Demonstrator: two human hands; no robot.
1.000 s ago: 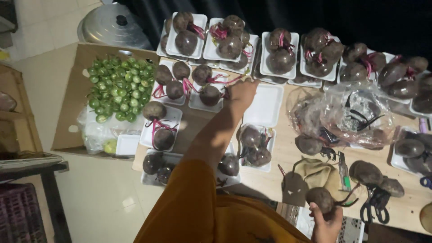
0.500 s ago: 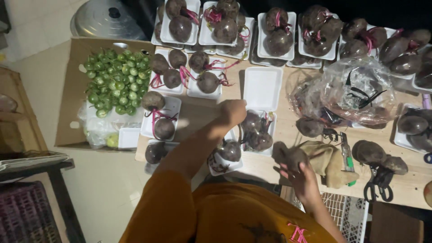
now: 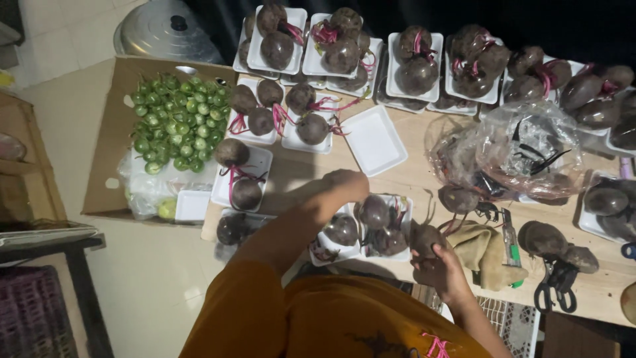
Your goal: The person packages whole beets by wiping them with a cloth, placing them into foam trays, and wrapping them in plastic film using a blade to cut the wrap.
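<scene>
My left hand [image 3: 344, 181] hovers with curled fingers over the far edge of a white foam tray [image 3: 404, 203] that holds several dark purple beetroots [image 3: 375, 212]. What its fingers touch is hidden. My right hand [image 3: 440, 265] grips one beetroot [image 3: 424, 238] just right of that tray, near the table's front edge. An empty white tray [image 3: 375, 140] lies beyond my left hand. My orange sleeve fills the bottom of the view.
Rows of trays with beetroots [image 3: 417, 66] line the back. A cardboard box [image 3: 112, 132] of small green fruits [image 3: 175, 119] sits left. A clear plastic bag [image 3: 530, 149], a tan cloth [image 3: 487, 248], black scissors [image 3: 556, 288] and loose beetroots [image 3: 543, 238] lie right.
My left hand has drawn back from the far trays to the near tray. My right hand has brought its beetroot leftward, close to that tray.
</scene>
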